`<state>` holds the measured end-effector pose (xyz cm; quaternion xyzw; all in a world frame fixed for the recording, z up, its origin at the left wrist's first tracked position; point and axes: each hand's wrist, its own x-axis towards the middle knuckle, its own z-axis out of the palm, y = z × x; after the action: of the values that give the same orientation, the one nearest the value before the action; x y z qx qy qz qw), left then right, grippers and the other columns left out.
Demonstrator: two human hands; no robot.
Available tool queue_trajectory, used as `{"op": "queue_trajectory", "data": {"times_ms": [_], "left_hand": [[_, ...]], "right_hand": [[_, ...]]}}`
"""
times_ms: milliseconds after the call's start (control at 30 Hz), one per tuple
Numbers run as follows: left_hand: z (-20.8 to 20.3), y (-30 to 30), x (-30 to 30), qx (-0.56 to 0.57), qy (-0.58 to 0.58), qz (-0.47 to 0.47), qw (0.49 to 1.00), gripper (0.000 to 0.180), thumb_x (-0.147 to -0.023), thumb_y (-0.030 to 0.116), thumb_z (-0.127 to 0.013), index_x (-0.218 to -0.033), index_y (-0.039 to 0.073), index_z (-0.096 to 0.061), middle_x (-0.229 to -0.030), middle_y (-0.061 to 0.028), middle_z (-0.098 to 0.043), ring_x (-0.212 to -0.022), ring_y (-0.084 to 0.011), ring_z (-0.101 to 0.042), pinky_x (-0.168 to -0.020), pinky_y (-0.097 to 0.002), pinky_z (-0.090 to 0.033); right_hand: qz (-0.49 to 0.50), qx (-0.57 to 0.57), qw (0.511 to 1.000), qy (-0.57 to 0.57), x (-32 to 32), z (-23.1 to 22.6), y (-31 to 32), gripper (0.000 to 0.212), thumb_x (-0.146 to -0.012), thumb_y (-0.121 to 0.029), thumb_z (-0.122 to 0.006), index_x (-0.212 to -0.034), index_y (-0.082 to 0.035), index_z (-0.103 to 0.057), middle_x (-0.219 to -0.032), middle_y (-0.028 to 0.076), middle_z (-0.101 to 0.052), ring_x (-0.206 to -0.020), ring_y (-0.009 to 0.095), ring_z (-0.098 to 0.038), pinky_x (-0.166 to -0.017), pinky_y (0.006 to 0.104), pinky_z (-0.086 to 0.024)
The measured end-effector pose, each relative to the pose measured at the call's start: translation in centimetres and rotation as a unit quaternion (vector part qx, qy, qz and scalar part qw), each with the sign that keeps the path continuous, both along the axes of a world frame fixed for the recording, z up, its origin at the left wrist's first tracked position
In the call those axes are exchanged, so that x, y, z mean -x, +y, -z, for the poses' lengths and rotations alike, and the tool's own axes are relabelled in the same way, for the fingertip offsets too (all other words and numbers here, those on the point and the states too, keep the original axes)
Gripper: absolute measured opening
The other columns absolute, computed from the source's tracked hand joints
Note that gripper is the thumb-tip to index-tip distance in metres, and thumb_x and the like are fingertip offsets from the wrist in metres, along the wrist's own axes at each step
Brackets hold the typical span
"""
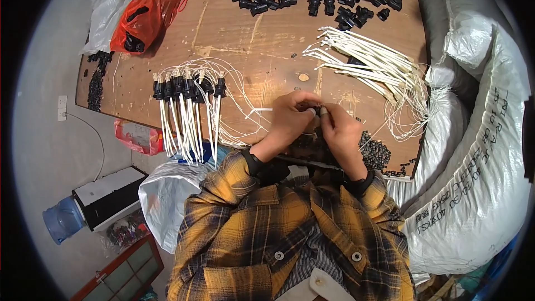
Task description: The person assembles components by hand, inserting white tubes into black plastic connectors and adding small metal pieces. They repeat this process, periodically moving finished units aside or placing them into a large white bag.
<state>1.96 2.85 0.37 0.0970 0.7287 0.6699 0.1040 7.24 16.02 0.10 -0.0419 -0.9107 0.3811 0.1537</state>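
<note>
My left hand (290, 114) and my right hand (342, 134) meet at the table's near side, fingertips pinched together. Between them is a small black part (317, 110), mostly covered by the fingers, so its exact kind cannot be made out. Just left of my left hand, a short white rod (259, 110) with thin white wire lies on the wood. By my right wrist is a pile of small black pieces (375, 153). Further left, several white rods with black sockets (186, 89) lie in a row, rods toward me.
A bundle of white rods with loose wires (368, 61) lies at the right of the wooden table (256, 50). Black sockets (262, 0) are scattered along the far edge. A red plastic bag (142, 22) sits far left; large white sacks (473, 178) stand against the right side.
</note>
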Motion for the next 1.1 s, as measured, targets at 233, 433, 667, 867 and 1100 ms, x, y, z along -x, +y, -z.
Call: {"op": "queue_trajectory", "data": {"times_ms": [233, 433, 667, 867, 1100], "left_hand": [[1.6, -0.6, 0.3, 0.043, 0.025, -0.023, 0.999, 0.021, -0.067, -0.008, -0.058, -0.080, 0.004, -0.068, -0.071, -0.0038, -0.059, -0.061, -0.0112, -0.055, -0.055, -0.0245, -0.043], [0.6, -0.6, 0.7, 0.091, 0.087, -0.011, 0.992, 0.015, -0.067, -0.007, -0.060, -0.078, 0.003, -0.065, -0.074, -0.0043, -0.058, -0.064, -0.0129, -0.055, -0.057, -0.0243, -0.044], [-0.1, -1.1, 0.9, 0.125, 0.098, 0.023, 0.987, 0.016, -0.066, -0.009, -0.062, -0.078, 0.001, -0.064, -0.080, -0.0033, -0.060, -0.070, -0.0110, -0.058, -0.061, -0.0231, -0.046], [0.1, -1.5, 1.0, 0.083, 0.065, 0.037, 0.994, 0.016, -0.063, -0.009, -0.062, -0.076, 0.000, -0.063, -0.078, -0.0042, -0.060, -0.069, -0.0126, -0.058, -0.060, -0.0238, -0.046], [0.8, -1.4, 1.3, 0.087, 0.124, 0.025, 0.988, 0.013, -0.060, -0.003, -0.064, -0.070, 0.004, -0.060, -0.070, -0.0057, -0.054, -0.064, -0.0185, -0.055, -0.054, -0.0285, -0.042]], "right_hand": [[-0.031, -0.072, 0.993, 0.083, -0.3, -0.4, -0.6, 0.011, -0.078, -0.011, -0.065, -0.088, -0.009, -0.065, -0.072, 0.010, -0.064, -0.054, 0.028, -0.061, -0.047, 0.0356, -0.046], [-0.040, 0.005, 0.998, 0.043, -0.3, -0.9, -0.4, 0.012, -0.079, -0.009, -0.066, -0.091, -0.006, -0.067, -0.069, 0.013, -0.062, -0.056, 0.029, -0.062, -0.050, 0.0348, -0.047], [-0.043, 0.039, 0.998, 0.021, 0.0, -0.6, -0.1, 0.012, -0.078, -0.013, -0.068, -0.089, -0.007, -0.068, -0.067, 0.011, -0.063, -0.054, 0.026, -0.062, -0.049, 0.0334, -0.048], [-0.072, 0.073, 0.995, 0.013, 0.1, -0.5, 0.2, 0.015, -0.080, -0.008, -0.068, -0.094, -0.004, -0.068, -0.063, 0.011, -0.059, -0.048, 0.017, -0.053, -0.048, 0.0287, -0.044], [-0.083, 0.076, 0.993, 0.029, 0.2, -0.2, 0.3, 0.015, -0.079, -0.008, -0.068, -0.093, -0.004, -0.068, -0.063, 0.010, -0.059, -0.048, 0.016, -0.052, -0.048, 0.0284, -0.043]]}}
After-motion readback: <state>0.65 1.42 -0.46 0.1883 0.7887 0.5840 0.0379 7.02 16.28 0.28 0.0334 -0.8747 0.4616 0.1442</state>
